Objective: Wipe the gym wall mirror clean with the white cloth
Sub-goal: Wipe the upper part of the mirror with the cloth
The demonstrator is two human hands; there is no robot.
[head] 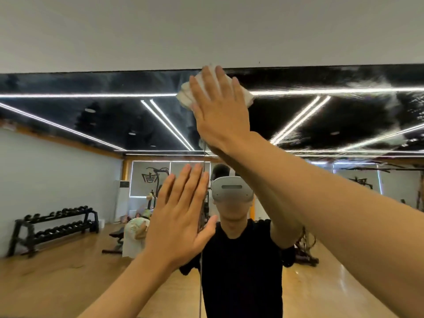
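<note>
I saw the white cloth (184, 96) bunched at the top edge of the mirror (91, 115), just under the bare wall (206, 31). The right hand (220, 109) pressed it flat to the glass, fingers straight. The left hand (181, 216) was lower, palm forward, fingers straight, holding nothing (I couldn't tell whether it touched the glass). A dumbbell rack (55, 226) was reflected at left.

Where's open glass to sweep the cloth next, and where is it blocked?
Open: the mirror strip left of the white cloth, under the top edge and above the left hand; also the streaky stretch right of the cloth, above the right forearm. Crowded: straight below, where the right hand, its forearm and the left hand cover the centre.
</note>
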